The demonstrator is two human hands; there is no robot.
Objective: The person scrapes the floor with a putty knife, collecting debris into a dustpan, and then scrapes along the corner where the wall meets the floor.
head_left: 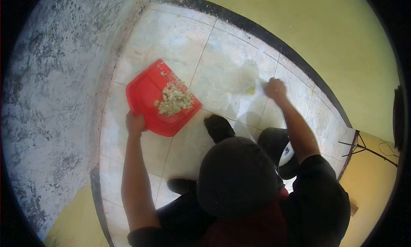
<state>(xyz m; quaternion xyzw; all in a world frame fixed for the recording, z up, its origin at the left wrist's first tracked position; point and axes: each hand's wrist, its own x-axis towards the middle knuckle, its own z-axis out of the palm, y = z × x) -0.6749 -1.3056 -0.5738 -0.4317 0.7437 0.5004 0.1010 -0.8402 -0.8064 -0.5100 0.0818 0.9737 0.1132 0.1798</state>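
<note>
My left hand (136, 123) is closed on the back edge of a red dustpan (143, 90), which rests on the tiled floor. A heap of pale flakes and crumbly debris (174, 99) lies in the pan toward its open front edge. My right hand (275, 89) is closed over the floor to the right of the pan. It holds something pale that motion smears; a yellowish part (250, 90) shows beyond the fingers, and its kind cannot be made out.
A grey, patchy wall (55, 84) rises at the left, and a yellow-green wall (334, 41) at the back right. Dark shoes (218, 128) stand on the floor. Beside them is a dark rounded object (274, 140) with a white part. A black stand (364, 147) is at far right.
</note>
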